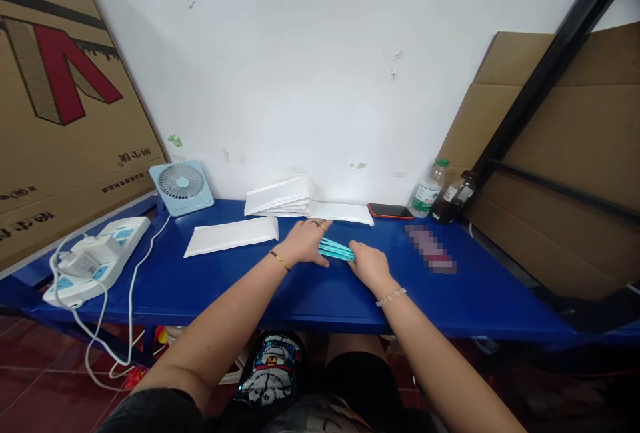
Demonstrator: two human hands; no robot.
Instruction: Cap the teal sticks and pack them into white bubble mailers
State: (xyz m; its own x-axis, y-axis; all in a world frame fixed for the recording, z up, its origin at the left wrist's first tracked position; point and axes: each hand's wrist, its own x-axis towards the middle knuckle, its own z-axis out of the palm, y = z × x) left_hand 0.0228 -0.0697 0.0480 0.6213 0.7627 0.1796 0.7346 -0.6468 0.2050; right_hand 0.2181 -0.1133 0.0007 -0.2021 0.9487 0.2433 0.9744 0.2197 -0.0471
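A small fanned stack of turquoise strips [337, 250] is held between my two hands, just above the blue table. They look thin and flat, but their exact kind cannot be made out. My left hand [303, 243] is closed round the left end, fingers along the top and thumb below. At the right end, my right hand [370, 265] pinches the stack, with its fingertips partly hidden. A white padded envelope [230, 236] lies flat to the left of my left hand. Behind it is a pile of similar white envelopes [277, 198], with another white envelope [343, 212] beside that pile.
The blue table [320, 300] backs onto a white wall. On the left are a light blue fan [183, 186] and a power strip [125, 236] with cables. A phone [391, 211], a clear bottle [427, 190], a dark bottle [454, 198] and a blurred strip [431, 250] are on the right.
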